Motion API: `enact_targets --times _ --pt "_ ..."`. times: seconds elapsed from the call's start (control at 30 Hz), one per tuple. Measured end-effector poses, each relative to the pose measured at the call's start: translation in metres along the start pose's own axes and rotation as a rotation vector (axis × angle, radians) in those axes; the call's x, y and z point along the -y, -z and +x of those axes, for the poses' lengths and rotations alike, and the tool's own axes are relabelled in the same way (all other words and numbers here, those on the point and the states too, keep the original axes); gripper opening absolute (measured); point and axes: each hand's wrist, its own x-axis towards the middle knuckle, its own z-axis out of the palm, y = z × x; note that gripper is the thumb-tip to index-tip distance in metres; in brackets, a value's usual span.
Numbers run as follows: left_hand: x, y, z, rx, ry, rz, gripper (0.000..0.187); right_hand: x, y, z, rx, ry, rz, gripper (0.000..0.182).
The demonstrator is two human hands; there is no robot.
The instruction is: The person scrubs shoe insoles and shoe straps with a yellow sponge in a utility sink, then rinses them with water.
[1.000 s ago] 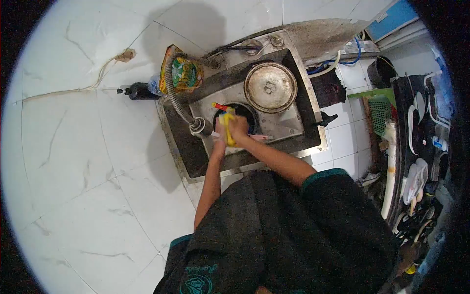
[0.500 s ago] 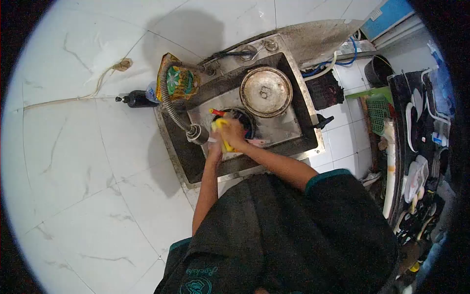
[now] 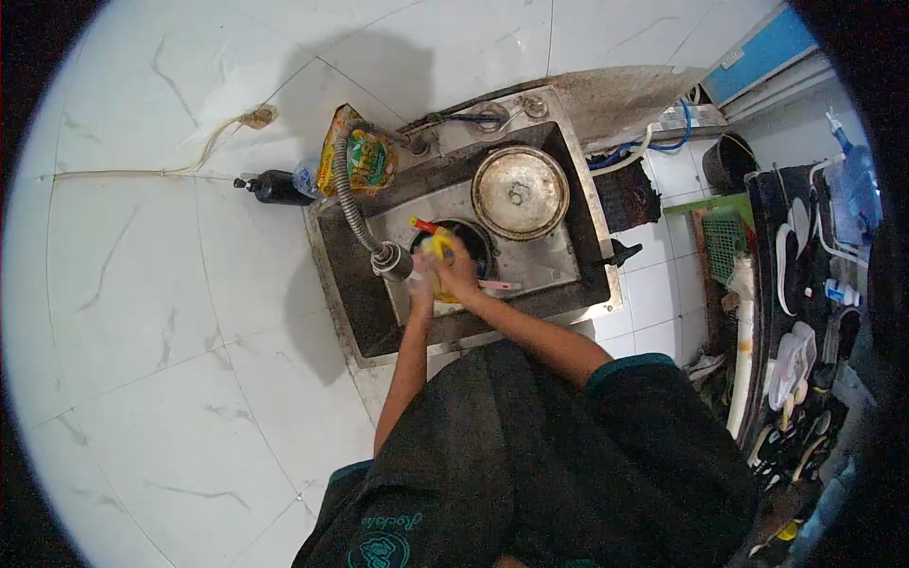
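In the sink [image 3: 343, 317], my left hand [image 3: 421, 287] is just below the faucet head [image 3: 391, 260], its fingers blurred and partly hidden. Beside it on the right, my right hand [image 3: 458, 269] is closed round a yellow cloth or sponge [image 3: 441, 248]. Both hands are close together over a dark round bowl [image 3: 483, 248]. A red-and-yellow handle [image 3: 425, 225] sticks out at the bowl's upper left, and a pink handle [image 3: 499, 285] lies right of my hands. The worn round lid or pan [image 3: 520, 192] rests in the sink's upper right.
A yellow-green pouch [image 3: 365, 163] stands behind the flexible faucet hose. A dark bottle [image 3: 275, 187] lies left of the sink. At the right are a green basket [image 3: 725, 244], a black bucket [image 3: 728, 163] and a rack with utensils [image 3: 793, 369].
The whole view has shifted slightly. My hands stay together over the bowl, and the yellow item has turned and moved a little within my right hand.
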Motion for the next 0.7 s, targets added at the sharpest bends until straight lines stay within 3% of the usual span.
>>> enact_targets --times 0.07,0.2,0.27,0.3,0.4,0.47,0.53,0.57,0.7 --pt "-0.002 0.004 0.002 -0.003 0.05 -0.046 0.045 -0.009 -0.012 -0.012 0.084 0.18 -0.188 0.045" --pt "-0.005 -0.006 -0.01 0.129 -0.076 -0.068 0.059 0.013 -0.003 0.039 -0.212 0.027 -0.274 0.046" --pt "-0.046 -0.012 -0.029 0.18 -0.106 -0.006 0.052 0.042 0.015 0.044 -0.132 0.137 -0.37 0.047" --pt "-0.01 0.011 -0.003 0.213 -0.088 -0.141 0.044 0.059 0.03 0.045 -0.092 0.192 -0.425 0.048" --pt "0.006 0.019 -0.008 0.186 -0.28 0.614 0.044 0.109 0.083 0.047 -0.059 0.35 -0.692 0.053" --pt "-0.009 0.023 -0.024 0.363 -0.337 1.025 0.06 0.125 0.12 0.056 -0.046 0.456 -0.997 0.055" --pt "0.019 0.027 -0.021 0.417 -0.409 1.314 0.066 0.127 0.144 0.063 -0.064 0.487 -1.227 0.054" --pt "0.03 0.032 -0.023 0.401 -0.576 1.282 0.064 0.122 0.154 0.068 -0.07 0.515 -1.275 0.055" --pt "0.053 0.031 -0.016 0.3 -0.496 1.246 0.05 0.109 0.162 0.078 -0.065 0.569 -1.389 0.057"
